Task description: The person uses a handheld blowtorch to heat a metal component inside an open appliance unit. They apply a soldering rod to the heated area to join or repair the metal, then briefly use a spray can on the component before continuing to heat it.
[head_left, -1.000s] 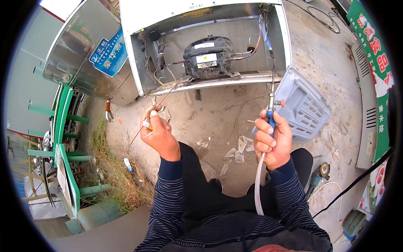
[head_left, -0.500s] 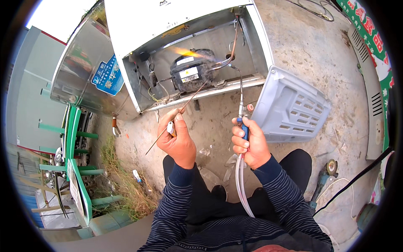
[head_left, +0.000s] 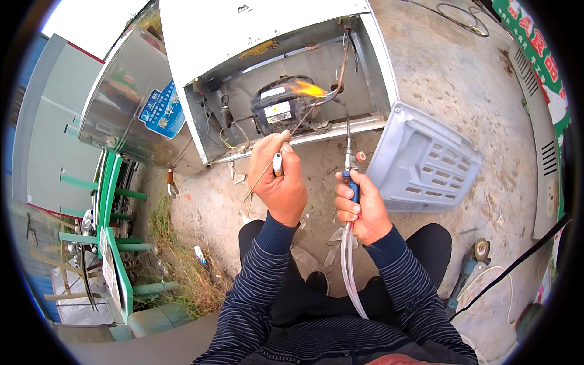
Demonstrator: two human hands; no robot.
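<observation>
Orange flame [head_left: 307, 89] licks the black compressor [head_left: 277, 109]; your right hand [head_left: 359, 207] grips the blue-handled torch [head_left: 349, 176], left hand [head_left: 280, 182] pinching a thin metal rod [head_left: 286, 143]

Grey perforated plastic cover panel [head_left: 426, 161] lying on the concrete, right | steel cabinet [head_left: 131, 112] with blue sticker, left | green metal rack [head_left: 112, 231] at left edge | angle grinder [head_left: 471, 264] on ground, lower right | dry grass [head_left: 182, 267] beside rack

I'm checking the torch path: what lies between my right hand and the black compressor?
In the head view, only the torch's thin metal neck rises from the right hand toward the compressor; its flame licks the copper pipe there.
</observation>
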